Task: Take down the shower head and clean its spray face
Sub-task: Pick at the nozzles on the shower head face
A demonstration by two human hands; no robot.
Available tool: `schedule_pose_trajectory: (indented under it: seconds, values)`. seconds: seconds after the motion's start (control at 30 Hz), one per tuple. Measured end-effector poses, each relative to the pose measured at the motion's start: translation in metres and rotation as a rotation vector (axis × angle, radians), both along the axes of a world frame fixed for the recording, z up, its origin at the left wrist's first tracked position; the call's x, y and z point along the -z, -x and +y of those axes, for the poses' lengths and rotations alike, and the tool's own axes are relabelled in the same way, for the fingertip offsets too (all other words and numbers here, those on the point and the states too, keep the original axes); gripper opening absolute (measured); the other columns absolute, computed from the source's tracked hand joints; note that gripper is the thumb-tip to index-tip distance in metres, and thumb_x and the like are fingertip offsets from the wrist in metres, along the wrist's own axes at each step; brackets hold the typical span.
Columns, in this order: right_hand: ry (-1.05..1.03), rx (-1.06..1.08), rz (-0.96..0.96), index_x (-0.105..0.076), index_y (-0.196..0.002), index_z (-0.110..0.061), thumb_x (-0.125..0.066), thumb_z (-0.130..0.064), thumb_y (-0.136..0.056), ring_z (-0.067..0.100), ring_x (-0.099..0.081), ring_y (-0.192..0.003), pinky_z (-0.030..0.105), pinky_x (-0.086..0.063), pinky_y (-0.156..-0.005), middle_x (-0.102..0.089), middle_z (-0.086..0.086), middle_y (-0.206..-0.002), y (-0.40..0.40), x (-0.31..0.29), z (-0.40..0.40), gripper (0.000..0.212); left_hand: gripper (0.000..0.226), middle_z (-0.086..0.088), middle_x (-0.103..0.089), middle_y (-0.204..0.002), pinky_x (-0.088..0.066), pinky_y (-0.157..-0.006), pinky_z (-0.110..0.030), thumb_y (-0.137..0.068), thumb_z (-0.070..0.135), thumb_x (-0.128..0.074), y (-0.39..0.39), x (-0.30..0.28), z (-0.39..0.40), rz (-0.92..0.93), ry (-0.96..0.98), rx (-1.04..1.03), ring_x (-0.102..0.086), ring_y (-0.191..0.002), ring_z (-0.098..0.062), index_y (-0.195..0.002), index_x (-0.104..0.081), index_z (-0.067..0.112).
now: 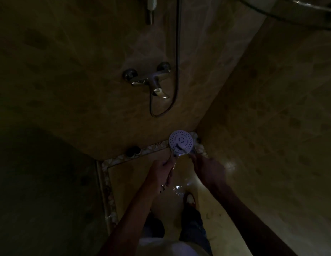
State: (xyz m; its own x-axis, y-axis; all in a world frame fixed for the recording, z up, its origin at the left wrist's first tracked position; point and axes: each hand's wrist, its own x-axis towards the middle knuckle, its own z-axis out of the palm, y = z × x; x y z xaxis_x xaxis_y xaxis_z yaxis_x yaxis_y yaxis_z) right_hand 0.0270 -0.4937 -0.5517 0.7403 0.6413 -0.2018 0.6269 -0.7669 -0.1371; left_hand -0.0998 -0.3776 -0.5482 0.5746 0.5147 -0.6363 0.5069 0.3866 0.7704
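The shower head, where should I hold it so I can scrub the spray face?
Probably by the handle below the round shower head, coming from underneath. The spray face points up at the camera, so a low grip leaves it clear. The left hand and right hand sit there, though darkness hides their exact grip.

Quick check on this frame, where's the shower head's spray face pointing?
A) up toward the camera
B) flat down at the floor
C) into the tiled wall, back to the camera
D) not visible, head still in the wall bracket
A: the round white spray face of the shower head with its nozzle dots and centre mark is fully visible from the head camera, held low in the shower corner between the left hand and right hand.
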Motion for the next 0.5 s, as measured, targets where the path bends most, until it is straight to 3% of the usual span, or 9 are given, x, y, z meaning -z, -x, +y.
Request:
schedule_pose_trajectory:
  seconds: [0.1, 0.3, 0.4, 0.5]
  values:
    - [-0.058, 0.128, -0.012, -0.061, -0.108, -0.025, -0.024, -0.055, -0.098, 0.032, -0.067, -0.088, 0.031, -0.04, -0.063, -0.07, 0.012, -0.094, -0.03, -0.006, 0.004, 0.048, 0.057, -0.01, -0.048, -0.05, -0.026, -0.037, -0.016, -0.084, 0.062, -0.058, -0.004, -0.002, 0.002, 0.012, -0.002, 0.015, -0.037, -0.033, -0.014, -0.062, -0.055, 0.009]
    - [-0.078, 0.113, -0.056, -0.061, -0.104, -0.023, -0.032, -0.047, -0.099, 0.032, -0.067, -0.085, 0.031, -0.045, -0.064, -0.07, 0.012, -0.092, -0.028, -0.004, -0.008, 0.039, 0.057, -0.007, -0.047, -0.049, -0.027, -0.039, -0.021, -0.083, 0.064, -0.058, -0.01, 0.002, 0.007, -0.024, -0.04, -0.011, -0.039, -0.033, -0.016, -0.066, -0.058, 0.01]
    - [-0.099, 0.176, -0.012, -0.06, -0.101, -0.023, -0.029, -0.053, -0.098, 0.034, -0.067, -0.085, 0.035, -0.049, -0.07, -0.07, 0.013, -0.089, -0.028, -0.003, -0.02, 0.043, 0.054, -0.004, -0.047, -0.045, -0.028, -0.037, -0.02, -0.084, 0.06, -0.06, -0.012, 0.005, 0.017, -0.015, -0.068, -0.045, -0.039, -0.032, -0.015, -0.066, -0.057, 0.009]
    - [-0.136, 0.21, -0.012, -0.057, -0.094, -0.019, -0.028, -0.055, -0.096, 0.035, -0.068, -0.079, 0.037, -0.05, -0.063, -0.069, 0.016, -0.081, -0.041, 0.0, -0.022, 0.047, 0.054, -0.006, -0.048, -0.046, -0.029, -0.037, -0.02, -0.087, 0.055, -0.06, -0.01, 0.008, 0.019, -0.011, -0.077, -0.049, -0.039, -0.032, -0.014, -0.066, -0.057, 0.006]
